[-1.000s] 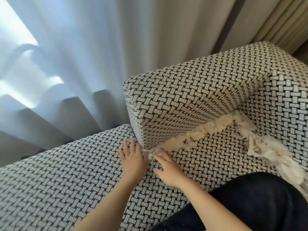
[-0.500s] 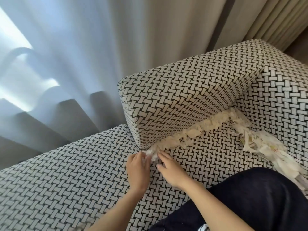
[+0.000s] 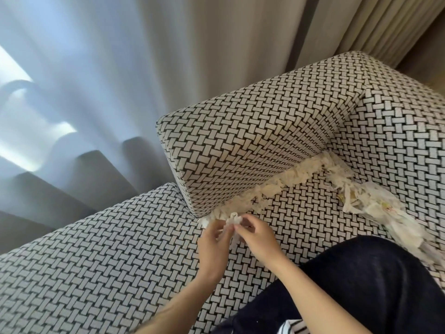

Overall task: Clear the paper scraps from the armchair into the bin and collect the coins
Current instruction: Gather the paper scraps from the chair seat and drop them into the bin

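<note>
White paper scraps (image 3: 284, 183) fill the crease between the armchair's seat (image 3: 308, 218) and its armrest (image 3: 245, 145), and more scraps (image 3: 375, 203) lie along the backrest crease at right. At the front end of the armrest crease, my left hand (image 3: 213, 244) and my right hand (image 3: 257, 237) meet, both pinching a small bunch of scraps (image 3: 234, 219) lifted a little off the seat. No coins or bin are in view.
The armchair's black-and-white woven seat extends to the left front (image 3: 96, 261). White and beige curtains (image 3: 168, 68) hang close behind the armrest. My dark-trousered leg (image 3: 361, 285) rests on the seat at lower right.
My left hand went from lying flat on the seat to pinching scraps. Both hands drew together and pulled a small bunch of paper out of the crease end.
</note>
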